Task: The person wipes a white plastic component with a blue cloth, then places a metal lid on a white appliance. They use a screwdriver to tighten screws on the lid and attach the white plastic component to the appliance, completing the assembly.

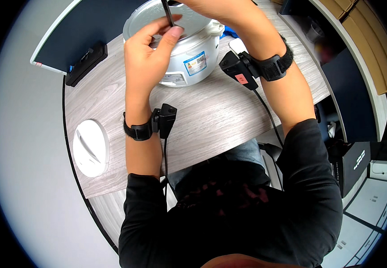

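Observation:
A white rice cooker (204,67) with a grey metallic top (151,17) stands at the far side of the desk. Over that top is my left hand (151,51), its thumb and fingers pinched on a narrow black stick-like tool (167,13). The tool runs up out of the picture, so its exact kind does not show. My right hand (198,3) reaches over the cooker from the right. It is cut off by the upper edge, and its fingers are hidden. A white oval cover (91,148) with a long grooved handle lies at the desk's left.
A black bar-shaped box (86,64) sits by the dark panel (97,27) at the back left. Something blue (230,32) and a small white object (237,45) lie right of the cooker. Shelving with cardboard boxes (372,44) borders the right. Cables hang from both wrist devices.

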A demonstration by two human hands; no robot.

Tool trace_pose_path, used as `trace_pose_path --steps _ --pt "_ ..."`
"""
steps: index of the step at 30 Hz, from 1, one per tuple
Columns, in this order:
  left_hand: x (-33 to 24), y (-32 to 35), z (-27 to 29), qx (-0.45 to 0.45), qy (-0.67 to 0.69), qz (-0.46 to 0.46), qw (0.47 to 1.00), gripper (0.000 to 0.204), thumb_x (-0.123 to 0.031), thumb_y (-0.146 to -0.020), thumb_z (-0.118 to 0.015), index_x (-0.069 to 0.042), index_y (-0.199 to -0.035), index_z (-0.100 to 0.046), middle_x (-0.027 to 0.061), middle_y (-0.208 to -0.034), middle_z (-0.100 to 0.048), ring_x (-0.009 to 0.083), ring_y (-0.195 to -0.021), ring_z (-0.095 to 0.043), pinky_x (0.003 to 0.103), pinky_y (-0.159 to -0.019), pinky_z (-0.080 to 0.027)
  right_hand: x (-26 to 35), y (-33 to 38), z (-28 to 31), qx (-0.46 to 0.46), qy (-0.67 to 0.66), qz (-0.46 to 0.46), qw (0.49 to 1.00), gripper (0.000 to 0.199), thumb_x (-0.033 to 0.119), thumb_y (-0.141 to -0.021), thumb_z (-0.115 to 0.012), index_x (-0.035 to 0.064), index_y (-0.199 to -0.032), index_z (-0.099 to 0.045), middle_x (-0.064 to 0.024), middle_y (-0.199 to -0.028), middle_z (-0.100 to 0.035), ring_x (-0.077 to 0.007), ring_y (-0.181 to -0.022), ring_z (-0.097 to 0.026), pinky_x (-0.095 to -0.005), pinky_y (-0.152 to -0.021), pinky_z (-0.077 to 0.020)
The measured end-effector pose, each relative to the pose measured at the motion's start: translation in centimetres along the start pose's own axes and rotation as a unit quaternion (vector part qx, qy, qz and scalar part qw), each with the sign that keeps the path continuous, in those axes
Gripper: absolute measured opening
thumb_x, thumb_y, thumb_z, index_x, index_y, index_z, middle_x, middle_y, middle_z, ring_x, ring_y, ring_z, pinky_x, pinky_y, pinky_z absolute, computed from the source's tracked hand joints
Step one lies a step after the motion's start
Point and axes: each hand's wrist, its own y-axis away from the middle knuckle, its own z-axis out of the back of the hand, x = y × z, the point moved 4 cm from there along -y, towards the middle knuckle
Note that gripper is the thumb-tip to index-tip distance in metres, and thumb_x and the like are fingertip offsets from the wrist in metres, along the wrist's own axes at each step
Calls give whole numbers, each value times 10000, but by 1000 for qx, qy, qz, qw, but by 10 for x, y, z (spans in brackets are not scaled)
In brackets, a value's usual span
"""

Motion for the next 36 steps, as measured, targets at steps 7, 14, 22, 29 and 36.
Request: trace_pose_path --steps 7,14,22,29,36 --pt "9 5 3 -47 -31 33 998 222 -120 -847 -763 -52 -1058 -769 58 -845 -750 97 -769 -651 245 -707 -497 -17 -9 -9 -69 104 58 991 341 156 -818 -803 -59 -1031 -646 -16 -777 -623 -63 -677 -548 -227 -600 -466" --pt "7 3 -1 -10 -12 10 1000 206 -87 -920 -664 -65 -1099 -762 34 -834 -747 91 -771 -646 241 -710 -496 -39 -20 -7 16 -119 78 990 347 91 -901 -715 -81 -1187 -619 -51 -956 -686 -98 -810 -638 -243 -731 -539" --pt "4 3 2 -4 55 6 998 265 -120 -893 -734 -17 -1137 -731 42 -842 -737 90 -785 -642 234 -743 -500 -10 -3 -7 -67 36 40 996 330 113 -793 -816 -49 -1016 -635 -66 -870 -670 -93 -731 -609 -236 -640 -512" --pt "15 4 -1 -59 0 27 998 134 -95 -866 -749 4 -956 -751 53 -794 -736 92 -734 -650 228 -691 -502 -30 -11 -9 -58 33 33 997 299 168 -859 -771 -36 -1042 -650 -45 -867 -668 -80 -743 -592 -226 -637 -476" --pt "10 6 0 10 -20 40 999 168 -75 -978 -622 42 -1053 -716 88 -910 -742 106 -814 -657 238 -776 -519 -53 -6 -5 7 -182 1 983 219 131 -941 -681 -24 -1095 -662 -24 -891 -688 -62 -788 -613 -207 -686 -485"
